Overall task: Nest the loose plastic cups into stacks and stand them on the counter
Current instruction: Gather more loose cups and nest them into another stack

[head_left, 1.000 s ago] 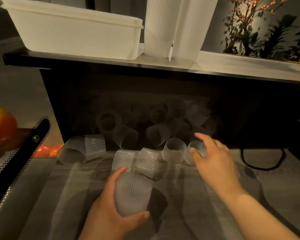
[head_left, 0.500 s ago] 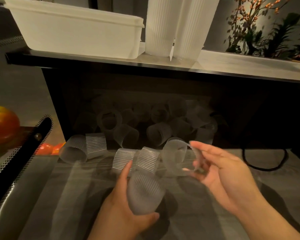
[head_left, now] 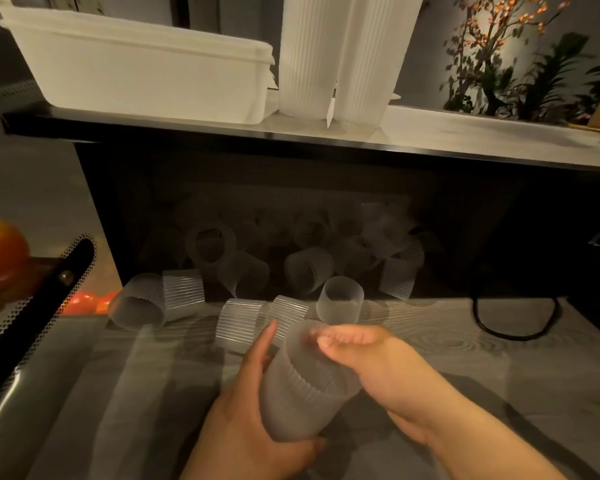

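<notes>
1. The upper shelf (head_left: pixel 465 133) carried the biggest things: a white tub (head_left: pixel 142 71) and, just beside it, two tall finished stacks (head_left: pixel 340 57) standing upright.
2. Below it, the grey counter (head_left: pixel 465 348) ran under the dark recess, where the loose cups (head_left: pixel 309 271) lay tumbled on their sides, several more near the front edge.
3. We held the growing stack (head_left: pixel 305 382) tilted above the counter, near its front, mouth towards the recess.
4. Our left hand (head_left: pixel 253 434) gripped the stack's lower end, fingers curled round it, thumb up along the side.
5. Our right hand (head_left: pixel 378 368) gripped the upper rim, fingers wrapped over the mouth. A second before, it was reaching open for a cup near the front of the pile; half a second before, it carried that cup towards the stack. By this moment the cup was on the stack, though we could not tell how fully seated.
6. We judged one more cup nested and many left; the stack was not yet stood upright.
7. One cup (head_left: pixel 342 299) lay just beyond our fingers, a likely next pick.
</notes>
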A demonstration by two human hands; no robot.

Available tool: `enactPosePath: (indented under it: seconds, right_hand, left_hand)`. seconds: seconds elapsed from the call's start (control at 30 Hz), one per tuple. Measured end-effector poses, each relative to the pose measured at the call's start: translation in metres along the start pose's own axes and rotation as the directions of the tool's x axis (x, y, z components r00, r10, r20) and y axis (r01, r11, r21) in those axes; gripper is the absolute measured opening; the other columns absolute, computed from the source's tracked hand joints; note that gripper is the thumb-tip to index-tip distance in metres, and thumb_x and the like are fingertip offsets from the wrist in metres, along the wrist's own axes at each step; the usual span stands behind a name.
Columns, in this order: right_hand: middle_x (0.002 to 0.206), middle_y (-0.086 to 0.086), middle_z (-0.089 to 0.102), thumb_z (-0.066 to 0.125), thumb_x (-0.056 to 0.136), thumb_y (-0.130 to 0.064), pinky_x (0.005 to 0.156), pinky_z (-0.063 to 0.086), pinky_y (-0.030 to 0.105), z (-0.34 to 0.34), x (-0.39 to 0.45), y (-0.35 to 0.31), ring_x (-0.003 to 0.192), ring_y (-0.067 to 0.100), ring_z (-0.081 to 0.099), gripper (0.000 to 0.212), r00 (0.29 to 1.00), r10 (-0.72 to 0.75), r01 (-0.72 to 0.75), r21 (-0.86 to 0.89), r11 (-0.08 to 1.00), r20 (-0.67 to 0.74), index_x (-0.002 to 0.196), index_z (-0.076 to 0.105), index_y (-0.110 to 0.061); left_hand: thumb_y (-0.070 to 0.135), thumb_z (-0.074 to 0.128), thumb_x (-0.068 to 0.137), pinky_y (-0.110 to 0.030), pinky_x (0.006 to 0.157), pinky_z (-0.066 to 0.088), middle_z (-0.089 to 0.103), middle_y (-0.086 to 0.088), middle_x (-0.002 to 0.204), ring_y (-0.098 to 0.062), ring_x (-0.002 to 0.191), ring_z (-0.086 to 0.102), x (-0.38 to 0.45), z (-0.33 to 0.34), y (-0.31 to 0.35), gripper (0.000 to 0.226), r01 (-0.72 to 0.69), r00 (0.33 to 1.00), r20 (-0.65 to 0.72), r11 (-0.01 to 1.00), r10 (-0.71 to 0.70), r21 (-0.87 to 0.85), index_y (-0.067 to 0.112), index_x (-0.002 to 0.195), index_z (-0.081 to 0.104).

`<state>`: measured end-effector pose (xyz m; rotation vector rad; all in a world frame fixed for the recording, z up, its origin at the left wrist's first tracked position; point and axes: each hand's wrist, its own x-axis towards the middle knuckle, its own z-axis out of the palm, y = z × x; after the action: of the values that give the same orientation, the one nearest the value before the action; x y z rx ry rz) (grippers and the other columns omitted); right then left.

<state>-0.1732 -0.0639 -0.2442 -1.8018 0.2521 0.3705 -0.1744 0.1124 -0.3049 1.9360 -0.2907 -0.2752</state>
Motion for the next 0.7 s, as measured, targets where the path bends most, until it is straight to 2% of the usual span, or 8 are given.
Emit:
enactPosePath:
  seconds: [0.2, 0.27, 0.3, 0.37, 0.47, 0.57, 0.63, 0.7]
  right_hand:
    - [0.133, -0.015, 0.052, 0.036, 0.096, -0.060, 0.108, 0.038, 0.031, 0.013, 0.031, 0.017, 0.122, 0.008, 0.051, 0.045, 0.996, 0.003, 0.044, -0.512, 0.858, 0.090, 0.131, 0.053, -0.036]
    - [0.115, -0.008, 0.066, 0.037, 0.088, -0.070, 0.093, 0.050, 0.037, 0.006, 0.037, 0.012, 0.102, 0.010, 0.062, 0.052, 0.970, -0.221, 0.147, -0.475, 0.868, -0.105, 0.111, 0.064, -0.032]
    - [0.113, -0.009, 0.064, 0.045, 0.088, -0.065, 0.085, 0.051, 0.034, -0.003, 0.044, 0.013, 0.096, 0.010, 0.062, 0.043, 0.889, -0.365, 0.185, -0.515, 0.837, -0.276, 0.109, 0.064, -0.033]
    - [0.128, -0.009, 0.055, 0.058, 0.090, -0.045, 0.079, 0.050, 0.031, -0.020, 0.061, 0.013, 0.100, 0.013, 0.062, 0.037, 0.743, -0.546, 0.076, -0.762, 0.643, -0.387, 0.126, 0.054, -0.037]
    - [0.129, -0.001, 0.058, 0.057, 0.093, -0.034, 0.080, 0.052, 0.038, -0.032, 0.086, 0.031, 0.108, 0.023, 0.062, 0.065, 0.847, -0.458, -0.064, -0.907, 0.416, -0.270, 0.148, 0.024, -0.043]
    - [0.103, -0.004, 0.063, 0.048, 0.098, -0.028, 0.064, 0.045, 0.034, -0.039, 0.097, 0.054, 0.091, 0.021, 0.064, 0.062, 0.824, -0.548, -0.082, -0.987, 0.137, -0.145, 0.148, 0.019, -0.050]
    - [0.088, -0.005, 0.056, 0.055, 0.094, -0.020, 0.059, 0.045, 0.032, -0.046, 0.090, 0.053, 0.077, 0.020, 0.060, 0.059, 0.693, -0.700, 0.038, -0.961, 0.273, -0.172, 0.142, 0.037, -0.047]
    - [0.084, -0.008, 0.050, 0.058, 0.093, -0.029, 0.064, 0.050, 0.034, -0.045, 0.075, 0.040, 0.072, 0.016, 0.055, 0.045, 0.625, -0.683, 0.199, -0.769, 0.607, -0.378, 0.136, 0.051, -0.042]
  left_hand:
    - [0.042, 0.093, 0.046, 0.000, 0.084, 0.034, 0.031, 0.048, 0.123, 0.028, 0.107, 0.039, 0.001, -0.006, -0.007, 0.125, -0.067, 0.995, -0.069, 0.994, 0.073, 0.082, 0.086, 0.117, 0.001]
    - [0.046, 0.093, 0.045, -0.005, 0.089, 0.035, 0.032, 0.047, 0.124, 0.026, 0.110, 0.038, 0.001, -0.013, -0.011, 0.116, -0.060, 0.995, -0.077, 0.994, 0.067, 0.088, 0.085, 0.117, 0.011]
    - [0.048, 0.093, 0.043, -0.006, 0.088, 0.037, 0.037, 0.045, 0.125, 0.023, 0.111, 0.041, 0.001, -0.017, -0.014, 0.113, -0.052, 0.994, -0.096, 0.995, 0.061, 0.085, 0.085, 0.115, 0.014]
    - [0.046, 0.093, 0.044, -0.004, 0.079, 0.040, 0.043, 0.042, 0.121, 0.024, 0.109, 0.042, 0.000, -0.021, -0.019, 0.109, -0.037, 0.989, -0.138, 0.995, 0.051, 0.096, 0.084, 0.111, 0.017]
    - [0.045, 0.093, 0.047, -0.001, 0.073, 0.039, 0.040, 0.042, 0.118, 0.028, 0.105, 0.038, 0.002, -0.020, -0.022, 0.109, -0.027, 0.987, -0.154, 0.991, 0.047, 0.128, 0.084, 0.110, 0.013]
    - [0.051, 0.091, 0.048, -0.002, 0.075, 0.037, 0.034, 0.045, 0.123, 0.025, 0.106, 0.037, 0.003, -0.018, -0.021, 0.112, -0.032, 0.991, -0.121, 0.986, 0.052, 0.166, 0.084, 0.114, 0.006]
    - [0.051, 0.091, 0.048, -0.001, 0.076, 0.035, 0.032, 0.045, 0.125, 0.027, 0.106, 0.035, 0.003, -0.018, -0.023, 0.114, -0.021, 0.992, -0.116, 0.986, 0.040, 0.164, 0.084, 0.116, 0.006]
    - [0.049, 0.092, 0.047, 0.001, 0.076, 0.034, 0.031, 0.047, 0.125, 0.029, 0.105, 0.035, 0.002, -0.019, -0.026, 0.117, -0.007, 0.991, -0.129, 0.988, 0.027, 0.156, 0.083, 0.118, 0.005]
